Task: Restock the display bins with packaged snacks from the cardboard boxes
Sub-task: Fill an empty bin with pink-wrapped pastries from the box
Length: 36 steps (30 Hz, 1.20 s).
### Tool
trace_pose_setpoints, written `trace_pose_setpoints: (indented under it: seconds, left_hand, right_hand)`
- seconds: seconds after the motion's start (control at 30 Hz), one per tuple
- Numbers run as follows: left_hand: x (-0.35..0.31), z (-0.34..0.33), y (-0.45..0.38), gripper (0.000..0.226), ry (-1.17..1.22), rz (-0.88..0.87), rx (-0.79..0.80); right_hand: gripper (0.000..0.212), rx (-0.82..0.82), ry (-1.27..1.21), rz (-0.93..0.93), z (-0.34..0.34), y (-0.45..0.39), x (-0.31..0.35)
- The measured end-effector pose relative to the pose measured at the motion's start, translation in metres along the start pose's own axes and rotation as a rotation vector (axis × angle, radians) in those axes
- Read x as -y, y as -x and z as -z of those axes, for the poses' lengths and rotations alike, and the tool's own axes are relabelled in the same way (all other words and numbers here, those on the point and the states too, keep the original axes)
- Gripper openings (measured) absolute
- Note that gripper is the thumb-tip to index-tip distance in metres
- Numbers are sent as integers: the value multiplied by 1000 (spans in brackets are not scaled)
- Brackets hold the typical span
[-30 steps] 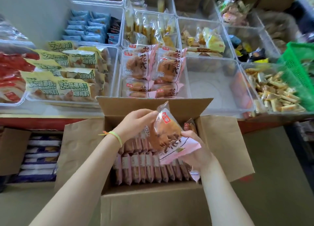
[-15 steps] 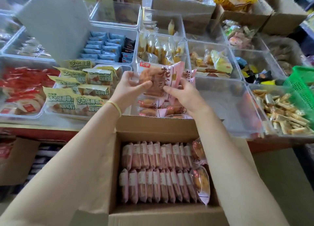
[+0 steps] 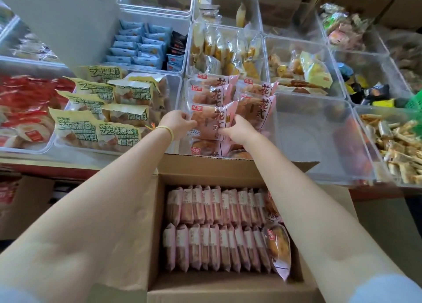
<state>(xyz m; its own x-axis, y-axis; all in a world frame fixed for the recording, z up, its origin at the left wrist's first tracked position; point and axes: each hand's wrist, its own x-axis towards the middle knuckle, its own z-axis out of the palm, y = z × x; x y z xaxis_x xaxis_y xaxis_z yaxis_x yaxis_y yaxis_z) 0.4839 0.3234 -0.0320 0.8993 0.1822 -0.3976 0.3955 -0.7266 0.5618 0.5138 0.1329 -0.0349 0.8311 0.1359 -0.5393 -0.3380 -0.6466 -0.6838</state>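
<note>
Pink snack packet [image 3: 209, 123] pinched by left hand [image 3: 177, 124] and right hand [image 3: 238, 129], arms outstretched over bin [image 3: 186, 83].

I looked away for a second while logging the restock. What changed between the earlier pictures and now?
Both hands, left hand and right hand, carried the pink packet up from the cardboard box into the clear bin, still gripping it. The boxed rows stayed put.
</note>
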Motion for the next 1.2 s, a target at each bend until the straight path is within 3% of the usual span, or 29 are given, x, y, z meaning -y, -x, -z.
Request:
trace_pose_setpoints:
  seconds: [0.1, 0.23, 0.4, 0.47, 0.53, 0.6, 0.7, 0.83, 0.9, 0.97, 1.03, 1.1, 1.2]
  left_hand:
    - [-4, -3, 0, 25, 27, 3, 58]
    - [-10, -2, 5, 30, 108, 52, 84]
    - [-22, 0, 31, 18, 42, 63, 85]
    - [-31, -3, 50, 24, 45, -5, 22]
    - [-41, -8, 78, 33, 121, -131, -144]
    - [-52, -17, 116, 22, 278, -253, -250]
    - [-60, -44, 168, 16, 463, -328, -27]
    - [-46, -107, 179, 19, 258, -257, 239]
    - [-32, -139, 175, 21, 157, -178, 302]
    - [-21, -165, 175, 24, 154, -86, 367]
    - [-14, -183, 178, 24, 160, -35, 411]
    - [-12, -193, 183, 23, 180, -6, 437]
    - [-14, -201, 189, 21, 197, 23, 453]
  right_hand:
    - [53, -22, -56, 5, 1, 1, -1]
    - [67, -29, -40, -23, 1, 5, -2]
    - [45, -80, -65, 45, 13, 32, 1]
    - [46, -147, -146, 117, 20, 56, 5]
    - [36, -192, -307, 209, 27, 89, 4]
    - [20, -148, -468, 264, 35, 132, -8]
    - [25, -100, -486, 222, 42, 190, -47]
    - [23, -188, -509, -69, 26, 200, -122]
    - [20, -253, -321, -222, 10, 190, -165]
    - [20, -259, 99, -322, -5, 185, -205]
    - [38, -222, 499, -435, -22, 187, -232]
    - [57, -190, 653, -511, -41, 193, -246]
    - [76, -171, 693, -548, -63, 198, -264]
